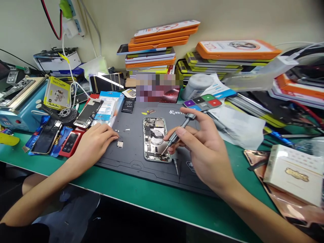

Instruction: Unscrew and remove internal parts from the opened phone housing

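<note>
Right hand (210, 152) closed in a fingertip grip on a screwdriver (174, 136), a grey metal cylinder with a ridged barrel, flat round cap and thin shank; its tip is over the near end of the opened phone (149, 133), contact not resolvable. The phone lies open-side up on a smooth dark grey mat (131, 162), centre of the green table (111, 185): rounded rectangle, pale metal rim, dark boards and silvery plates, a round pale disc crossed by a black ribbon. My left hand (95, 140) rests at the mat's left side, fingers bent and bunched; I cannot tell whether they pinch anything. Just beside the fingertips, a small squarish metal plate (119, 144). Counts: opened phone, 1; small metal plate, 1; flat black battery (128, 105) at the mat's far edge, 1; screwdrivers near the phone, 2, the second screwdriver (176, 165) mostly hidden by my fingers, so lying or held is unclear. Left of the mat: 1 glossy red box-shaped device (71, 143) with round buttons. Right: 1 white carton (295, 173) with a gold emblem.
</note>
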### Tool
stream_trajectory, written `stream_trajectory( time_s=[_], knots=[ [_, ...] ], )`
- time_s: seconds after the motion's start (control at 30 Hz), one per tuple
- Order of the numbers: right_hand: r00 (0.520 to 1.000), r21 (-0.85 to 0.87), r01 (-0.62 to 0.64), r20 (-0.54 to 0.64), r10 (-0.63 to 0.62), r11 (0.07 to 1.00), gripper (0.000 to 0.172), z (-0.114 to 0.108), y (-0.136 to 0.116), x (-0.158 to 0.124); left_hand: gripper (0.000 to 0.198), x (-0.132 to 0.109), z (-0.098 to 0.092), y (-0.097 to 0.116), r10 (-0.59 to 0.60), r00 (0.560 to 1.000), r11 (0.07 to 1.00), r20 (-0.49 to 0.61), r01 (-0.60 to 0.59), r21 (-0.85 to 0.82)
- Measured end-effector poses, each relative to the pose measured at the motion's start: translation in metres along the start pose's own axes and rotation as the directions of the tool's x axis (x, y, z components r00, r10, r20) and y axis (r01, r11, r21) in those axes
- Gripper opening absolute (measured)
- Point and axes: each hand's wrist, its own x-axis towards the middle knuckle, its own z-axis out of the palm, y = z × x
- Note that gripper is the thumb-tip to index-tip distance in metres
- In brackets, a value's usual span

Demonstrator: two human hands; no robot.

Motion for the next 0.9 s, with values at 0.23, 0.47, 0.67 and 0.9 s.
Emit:
stream_trajectory(
  time_s=[0.23,0.47,0.67,0.9],
  knots=[
    [0.999,-0.019,0.033,0.005,-0.033,0.999,0.043,-0.002,0.003,0.003,0.02,0.002,-0.002,0.002,-0.003,1.0,1.0,0.012,0.003,-0.012],
    [0.994,-0.118,0.109,-0.016,-0.111,0.987,0.046,0.0,0.003,-0.003,0.018,0.004,-0.003,0.001,-0.01,1.0,1.0,-0.014,0.01,-0.027],
    [0.955,-0.285,0.293,0.141,-0.263,0.912,0.052,0.002,0.012,-0.012,0.016,0.006,-0.004,0.001,-0.01,0.999,0.998,-0.036,0.008,-0.061],
    [0.856,-0.379,0.51,0.311,-0.413,0.772,0.061,0.002,0.023,-0.014,0.011,0.004,-0.006,0.011,0.015,0.993,0.994,-0.121,-0.028,-0.106]
  ],
)
